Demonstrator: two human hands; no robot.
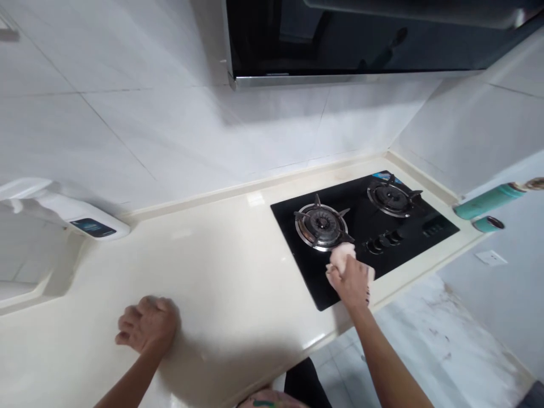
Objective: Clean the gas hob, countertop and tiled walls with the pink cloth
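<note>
My right hand (351, 283) is closed on a pale pink cloth (343, 256). The cloth is bunched at the fingers, with a loose corner sticking out right of the hand. It lies on the black glass gas hob (306, 277), by the front edge of the left burner (323, 224). Farther left, my left hand (148, 324) rests on the cream countertop (221, 266) with its fingers curled in, and I see nothing in it. The control knobs (385, 242) sit right of the cloth, and the right burner (391, 196) is beyond them.
A white spray bottle (85, 214) is at the left, by a window recess. A black range hood (361, 39) hangs above the hob. Two green cylindrical containers, one long (488, 201) and one short (488, 224), stand at the counter's right end. A tiled wall (140, 124) runs behind.
</note>
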